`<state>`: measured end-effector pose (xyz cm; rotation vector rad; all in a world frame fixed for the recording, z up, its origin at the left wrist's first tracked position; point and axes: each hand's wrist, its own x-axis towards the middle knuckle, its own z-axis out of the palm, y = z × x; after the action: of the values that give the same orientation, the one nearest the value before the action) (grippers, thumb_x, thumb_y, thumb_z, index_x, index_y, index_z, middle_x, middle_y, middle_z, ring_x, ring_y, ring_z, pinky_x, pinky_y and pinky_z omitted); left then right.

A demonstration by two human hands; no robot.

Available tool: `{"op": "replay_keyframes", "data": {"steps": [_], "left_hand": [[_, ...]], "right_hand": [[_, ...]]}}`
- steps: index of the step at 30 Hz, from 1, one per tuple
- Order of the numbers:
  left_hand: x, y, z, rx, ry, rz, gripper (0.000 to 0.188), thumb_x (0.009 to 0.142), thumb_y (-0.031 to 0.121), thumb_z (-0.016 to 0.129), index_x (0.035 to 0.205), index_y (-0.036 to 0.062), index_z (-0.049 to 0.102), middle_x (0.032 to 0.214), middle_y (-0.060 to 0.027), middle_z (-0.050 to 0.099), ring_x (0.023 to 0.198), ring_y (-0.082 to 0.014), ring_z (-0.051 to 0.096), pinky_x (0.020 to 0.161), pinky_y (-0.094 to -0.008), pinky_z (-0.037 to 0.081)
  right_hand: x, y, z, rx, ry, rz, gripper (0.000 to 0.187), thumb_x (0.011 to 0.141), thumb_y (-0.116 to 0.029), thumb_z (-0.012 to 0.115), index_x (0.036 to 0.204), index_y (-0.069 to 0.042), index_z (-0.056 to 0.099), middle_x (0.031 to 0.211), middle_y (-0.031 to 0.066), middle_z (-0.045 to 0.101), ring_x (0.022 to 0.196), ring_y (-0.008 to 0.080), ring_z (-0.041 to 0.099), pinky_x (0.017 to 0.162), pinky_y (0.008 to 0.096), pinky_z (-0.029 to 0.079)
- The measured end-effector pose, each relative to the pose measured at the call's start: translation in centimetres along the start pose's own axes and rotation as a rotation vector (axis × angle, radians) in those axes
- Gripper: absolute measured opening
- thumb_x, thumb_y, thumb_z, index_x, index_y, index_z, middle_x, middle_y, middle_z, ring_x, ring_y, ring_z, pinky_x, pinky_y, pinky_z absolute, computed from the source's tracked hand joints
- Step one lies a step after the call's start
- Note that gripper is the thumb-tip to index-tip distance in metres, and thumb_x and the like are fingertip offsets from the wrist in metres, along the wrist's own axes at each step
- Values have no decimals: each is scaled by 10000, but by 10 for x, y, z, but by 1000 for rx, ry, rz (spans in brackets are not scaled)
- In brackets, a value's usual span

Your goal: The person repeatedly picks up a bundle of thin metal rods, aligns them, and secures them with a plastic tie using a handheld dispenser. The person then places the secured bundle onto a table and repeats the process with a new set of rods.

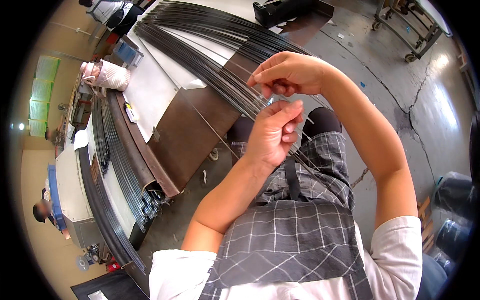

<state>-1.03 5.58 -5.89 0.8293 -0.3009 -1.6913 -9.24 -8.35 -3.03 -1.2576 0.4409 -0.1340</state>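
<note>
A large bundle of long thin dark rods (215, 77) runs from the far end of the table toward my lap, its near ends passing beneath my hands. My left hand (277, 132) is closed just above these ends, thumb against the curled fingers. Slightly farther away and to the right, my right hand (292, 75) is bent inward with thumb and fingertips pinched together. One thin rod seems to lead up to its fingertips, but what either hand grips is too fine to make out. Both hands are close together, not clearly touching.
Brown sheeting (195, 135) covers the table's near edge. On the left are more rods (120, 165), a yellow-and-white cutter (131, 113) and a pink-white jug (107, 74). A black holder (280, 12) sits at the far side. A wheeled cart (412, 30) stands right; other people are at far left.
</note>
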Motion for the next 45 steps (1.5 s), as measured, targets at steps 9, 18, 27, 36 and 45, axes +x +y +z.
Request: {"op": "replay_keyframes", "data": {"steps": [9, 18, 27, 36, 45], "left_hand": [[17, -3, 23, 170, -20, 14, 184, 841, 239, 641, 888, 66, 600, 761, 21, 560, 573, -14, 416, 441, -135, 286], [16, 19, 43, 208, -58, -386, 213, 870, 260, 601, 904, 50, 615, 727, 9, 589, 535, -20, 439, 410, -134, 317], [39, 91, -39, 1573, 160, 802, 154, 797, 154, 634, 804, 0, 643, 738, -62, 614, 663, -141, 592, 605, -271, 469], [44, 123, -47, 1796, 113, 841, 101, 756, 93, 619, 814, 14, 643, 784, -90, 624, 756, -216, 598, 701, -301, 464], [124, 181, 6, 1746, 90, 914, 217, 830, 192, 586, 957, 37, 668, 867, -108, 666, 782, -158, 622, 697, -276, 471]], "right_hand": [[-16, -17, -14, -255, 60, 36, 239, 794, -176, 593, 942, 6, 635, 633, 12, 602, 478, 30, 429, 411, 176, 300], [-17, -15, -33, -1337, 360, 160, 176, 734, -134, 549, 730, 27, 622, 650, 133, 629, 592, 242, 612, 530, 356, 472], [-21, 25, 1, -1524, 555, -193, 190, 747, -208, 636, 736, -19, 630, 749, 117, 659, 754, 279, 654, 627, 353, 517], [-27, 24, 1, -1386, 557, -282, 180, 746, -184, 603, 719, -6, 602, 731, 148, 638, 731, 315, 634, 650, 390, 502], [22, -30, -90, -1470, 1255, -961, 198, 751, -233, 610, 784, -41, 646, 744, 140, 639, 737, 299, 627, 695, 414, 501]]}}
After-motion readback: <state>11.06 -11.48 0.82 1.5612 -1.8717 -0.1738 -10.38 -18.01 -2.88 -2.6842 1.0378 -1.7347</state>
